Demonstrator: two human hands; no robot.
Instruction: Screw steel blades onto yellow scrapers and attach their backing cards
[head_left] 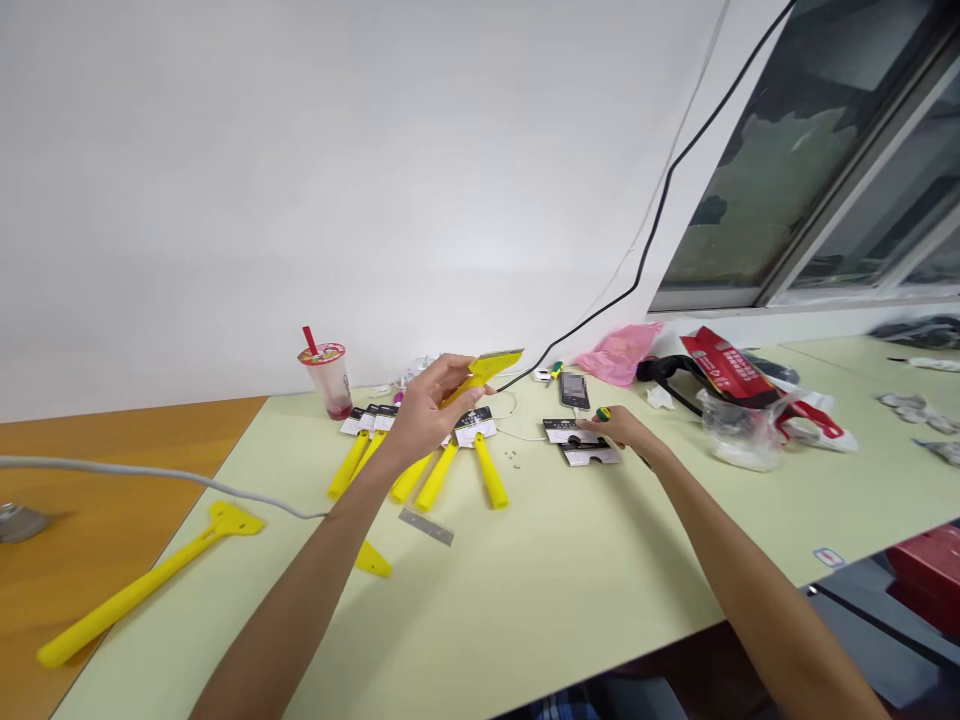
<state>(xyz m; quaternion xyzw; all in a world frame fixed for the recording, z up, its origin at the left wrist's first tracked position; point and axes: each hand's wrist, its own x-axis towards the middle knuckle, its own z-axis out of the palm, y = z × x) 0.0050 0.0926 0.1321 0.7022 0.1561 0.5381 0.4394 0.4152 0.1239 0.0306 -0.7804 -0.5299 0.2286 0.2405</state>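
My left hand (429,408) is closed around a yellow scraper (493,366), up above the desk (555,580). My right hand (621,428) is wrapped around a small screwdriver (603,413), with fingers touching a card (559,428). More yellow handles (491,475) lie near my left hand. A flat metal blade (426,527) lies closer to me.
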